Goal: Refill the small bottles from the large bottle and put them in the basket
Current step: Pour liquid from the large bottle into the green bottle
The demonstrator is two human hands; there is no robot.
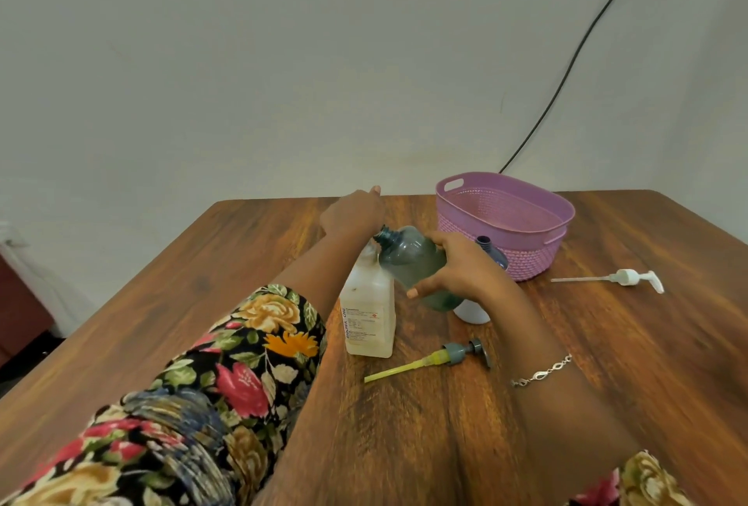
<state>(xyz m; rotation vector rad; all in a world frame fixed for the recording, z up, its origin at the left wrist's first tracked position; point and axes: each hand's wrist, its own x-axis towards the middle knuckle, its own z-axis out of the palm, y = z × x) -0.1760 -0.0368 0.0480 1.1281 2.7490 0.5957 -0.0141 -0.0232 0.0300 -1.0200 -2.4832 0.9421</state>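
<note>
Right hand (459, 266) around tilted green bottle (411, 258); left hand (352, 214) grip unclear.

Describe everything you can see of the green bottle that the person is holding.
The green bottle looks like see-through grey-green plastic, with a rounded body and an open threaded neck, no pump on it. It is held in the air, tilted, its neck pointing up-left near the top of the white bottle. The right hand grips its body. Whether it holds liquid is unclear.
</note>
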